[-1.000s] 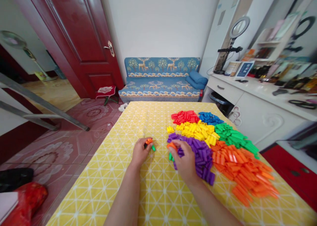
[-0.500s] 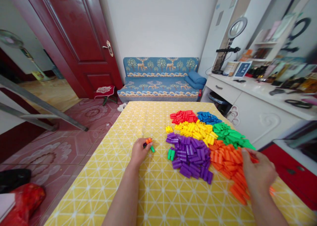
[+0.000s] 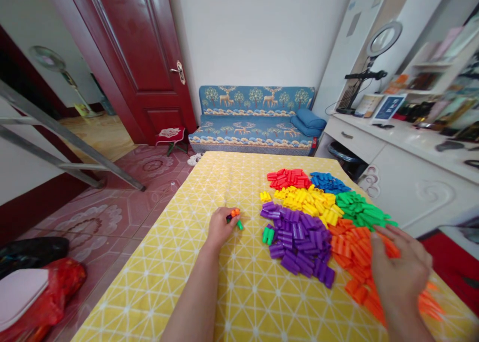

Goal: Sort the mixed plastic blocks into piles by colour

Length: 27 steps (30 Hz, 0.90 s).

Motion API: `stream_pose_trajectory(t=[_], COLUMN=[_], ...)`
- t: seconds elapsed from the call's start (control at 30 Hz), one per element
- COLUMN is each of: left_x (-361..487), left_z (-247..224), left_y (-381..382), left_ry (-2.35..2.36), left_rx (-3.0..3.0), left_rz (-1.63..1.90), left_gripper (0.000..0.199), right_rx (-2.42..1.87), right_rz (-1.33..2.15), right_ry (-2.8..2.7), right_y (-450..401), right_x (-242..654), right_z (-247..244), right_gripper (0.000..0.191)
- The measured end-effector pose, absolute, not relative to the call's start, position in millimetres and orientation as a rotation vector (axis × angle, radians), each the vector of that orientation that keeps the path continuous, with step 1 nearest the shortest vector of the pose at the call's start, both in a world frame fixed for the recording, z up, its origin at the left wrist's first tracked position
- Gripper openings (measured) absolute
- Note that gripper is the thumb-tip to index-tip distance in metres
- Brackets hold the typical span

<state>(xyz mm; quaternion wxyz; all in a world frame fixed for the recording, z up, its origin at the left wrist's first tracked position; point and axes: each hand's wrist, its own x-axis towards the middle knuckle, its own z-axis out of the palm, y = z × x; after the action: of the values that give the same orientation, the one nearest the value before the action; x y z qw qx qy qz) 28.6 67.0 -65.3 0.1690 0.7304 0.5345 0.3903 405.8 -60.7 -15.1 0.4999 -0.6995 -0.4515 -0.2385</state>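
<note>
My left hand [image 3: 221, 228] is closed around a small built-up piece of plastic blocks [image 3: 235, 212]. Orange and green parts stick out past the fingertips, and a dark bit shows beside them. Over the pile of orange plastic blocks [image 3: 354, 249] on the right, my right hand [image 3: 402, 267] reaches with fingers and thumb apart, its fingertips at the blocks. A pile of purple blocks [image 3: 299, 237] lies between the hands. Two green blocks [image 3: 268, 235] stand at its left side, and a few yellow blocks [image 3: 265, 196] sit above.
Piles of red [image 3: 288, 178], blue [image 3: 330, 182], yellow [image 3: 310, 199] and green blocks [image 3: 362, 209] lie farther back on the yellow patterned tablecloth [image 3: 164, 272]. Beyond the table stands a blue sofa [image 3: 254, 125]. A white dresser [image 3: 411, 172] is at the right.
The view has turned slightly left, so everything sits farther right. My right hand has shifted over the orange pile and its fingers look more spread. My left hand keeps its hold.
</note>
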Motion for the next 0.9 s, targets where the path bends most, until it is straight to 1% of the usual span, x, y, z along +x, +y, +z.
stream_pose_trajectory(t=[0.1,0.2,0.27,0.33,0.4,0.43,0.5,0.57,0.7,0.77,0.9], left_x=[29,29,28,28,28,28,29,29,29,29,29], left_z=[-63,-61,-59,-57,-54,-53,-50,-49,-48,-49,-48], left_y=[66,65,64,62,61,60,60,59,59,58,57], left_ry=[1.524,1.495,1.449,1.397,1.355,1.344,1.333,1.327,1.344,1.367,1.316], left_rx=[2.081,2.084,2.102,2.128,2.149,2.155,2.160,2.159,2.136,2.115,2.102], left_rz=[1.109,1.120,1.117,1.103,1.083,1.075,1.056,1.045,1.032,1.036,1.054], left_gripper=[0.020,0.018,0.017,0.018,0.018,0.018,0.017,0.017,0.029,0.031,0.030], right_rx=[-1.452,-1.331,-1.264,-1.230,-1.235,-1.244,-1.251,-1.241,-1.231,-1.255,-1.305], right_rz=[-0.281,0.075,0.323,0.465,0.471,0.440,0.372,0.347,0.401,0.432,0.408], right_ry=[-1.298,-1.504,-1.618,-1.700,-1.749,-1.761,-1.772,-1.768,-1.703,-1.673,-1.692], right_y=[-54,-47,-43,-36,-28,-23,-13,-6,-3,-6,-9], right_x=[343,271,228,194,171,163,153,150,150,151,150], right_z=[-1,-3,-13,-27,-41,-47,-55,-57,-53,-51,-50], right_gripper=[0.023,0.019,0.031,0.051,0.070,0.075,0.080,0.076,0.049,0.038,0.031])
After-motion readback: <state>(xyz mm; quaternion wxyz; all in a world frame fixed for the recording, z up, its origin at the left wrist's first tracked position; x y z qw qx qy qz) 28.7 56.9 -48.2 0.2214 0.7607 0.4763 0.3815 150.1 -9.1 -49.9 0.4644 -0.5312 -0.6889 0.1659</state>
